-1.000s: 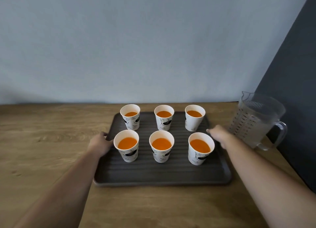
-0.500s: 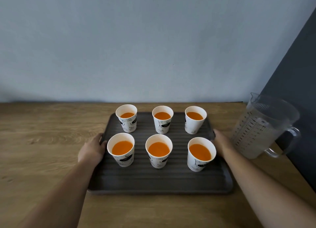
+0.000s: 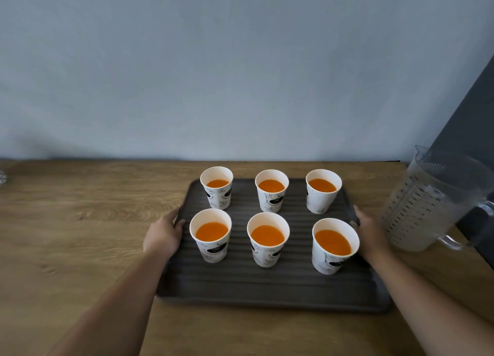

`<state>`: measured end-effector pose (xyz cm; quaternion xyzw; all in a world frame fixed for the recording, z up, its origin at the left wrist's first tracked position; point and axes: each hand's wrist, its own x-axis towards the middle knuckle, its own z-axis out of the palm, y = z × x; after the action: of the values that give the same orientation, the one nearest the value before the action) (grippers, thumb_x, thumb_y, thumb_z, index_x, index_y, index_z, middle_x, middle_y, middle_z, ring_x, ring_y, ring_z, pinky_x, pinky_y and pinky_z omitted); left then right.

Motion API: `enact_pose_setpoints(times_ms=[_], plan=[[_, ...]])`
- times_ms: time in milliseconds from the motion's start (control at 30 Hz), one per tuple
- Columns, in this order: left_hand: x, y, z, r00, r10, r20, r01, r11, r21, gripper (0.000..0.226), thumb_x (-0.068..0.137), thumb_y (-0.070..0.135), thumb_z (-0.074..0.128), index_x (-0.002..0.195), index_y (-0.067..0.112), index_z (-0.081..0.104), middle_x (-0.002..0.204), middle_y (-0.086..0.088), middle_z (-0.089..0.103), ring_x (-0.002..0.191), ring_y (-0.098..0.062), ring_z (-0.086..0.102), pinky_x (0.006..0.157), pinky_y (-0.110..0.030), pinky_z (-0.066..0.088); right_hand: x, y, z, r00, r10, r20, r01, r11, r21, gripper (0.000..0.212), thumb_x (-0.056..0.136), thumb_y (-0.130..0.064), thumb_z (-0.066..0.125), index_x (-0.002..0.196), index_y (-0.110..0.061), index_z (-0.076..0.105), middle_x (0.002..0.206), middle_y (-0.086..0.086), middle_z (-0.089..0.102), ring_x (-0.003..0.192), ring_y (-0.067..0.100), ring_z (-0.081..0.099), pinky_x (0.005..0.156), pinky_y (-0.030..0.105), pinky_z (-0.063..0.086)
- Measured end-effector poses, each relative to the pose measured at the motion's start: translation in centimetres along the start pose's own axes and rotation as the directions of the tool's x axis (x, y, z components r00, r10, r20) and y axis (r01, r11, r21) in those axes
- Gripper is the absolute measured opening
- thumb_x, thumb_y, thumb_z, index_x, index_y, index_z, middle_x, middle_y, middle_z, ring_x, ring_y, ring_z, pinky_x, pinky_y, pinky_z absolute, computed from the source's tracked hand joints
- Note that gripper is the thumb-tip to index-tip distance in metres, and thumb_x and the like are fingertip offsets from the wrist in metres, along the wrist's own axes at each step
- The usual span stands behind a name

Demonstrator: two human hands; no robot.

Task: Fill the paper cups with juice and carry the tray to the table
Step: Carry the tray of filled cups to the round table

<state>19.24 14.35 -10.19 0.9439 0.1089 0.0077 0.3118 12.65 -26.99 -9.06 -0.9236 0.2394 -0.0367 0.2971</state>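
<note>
Both hands — left hand (image 3: pixel 163 234), right hand (image 3: pixel 370 232) — have closed on the tray (image 3: pixel 267 289) edges; six cups (image 3: pixel 268 238) are filled, so lifting comes next.

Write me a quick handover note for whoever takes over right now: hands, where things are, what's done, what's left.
Left hand: gripping the left rim of the tray.
Right hand: gripping the right rim.
Tray sits on the wooden counter with six cups upright in two rows of three, all holding orange juice.
Jug stands on the counter right of the tray, close to the right hand.
Done: filling.
Left: lift the tray level, clear the jug, carry it to the table.
</note>
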Motion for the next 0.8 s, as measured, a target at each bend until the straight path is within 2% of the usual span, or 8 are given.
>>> enact_pose_setpoints(times_ms=[300,567,800], plan=[[-0.8,-0.7,-1.6,0.999,0.048,0.014,-0.048,0.999,-0.003,0.044,0.094,0.029,0.05,0.138,0.028,0.048,0.122,-0.015,0.064,0.116,-0.034,0.057,0.089,-0.037,0.047,-3.2,-0.3,-1.2,0.997,0.011,-0.074,-0.01,1.0,0.012,0.052,0.098,-0.01,0.043,0.149,-0.014,0.031,0.142,0.016,0.05,0.127,0.035,0.047,0.1,0.044,0.041],[-2.6,0.2,-4.2,0.991,0.127,0.03,-0.128,0.992,0.021,0.042,0.095,0.032,0.049,0.137,0.031,0.049,0.12,-0.015,0.065,0.113,-0.035,0.058,0.089,-0.038,0.048,-8.2,0.0,-3.5,0.988,0.064,-0.139,-0.052,0.994,0.095,0.051,0.097,-0.006,0.044,0.147,-0.012,0.035,0.148,0.015,0.043,0.133,0.035,0.042,0.107,0.041,0.035],[-7.8,1.7,-5.5,0.981,0.194,0.023,-0.194,0.981,0.003,0.04,0.095,0.032,0.049,0.135,0.031,0.052,0.12,-0.015,0.065,0.114,-0.034,0.058,0.089,-0.036,0.047,-15.3,2.1,-7.7,0.983,0.092,-0.16,-0.068,0.986,0.153,0.05,0.098,-0.008,0.041,0.147,-0.017,0.037,0.143,0.015,0.049,0.126,0.035,0.047,0.098,0.037,0.04]])
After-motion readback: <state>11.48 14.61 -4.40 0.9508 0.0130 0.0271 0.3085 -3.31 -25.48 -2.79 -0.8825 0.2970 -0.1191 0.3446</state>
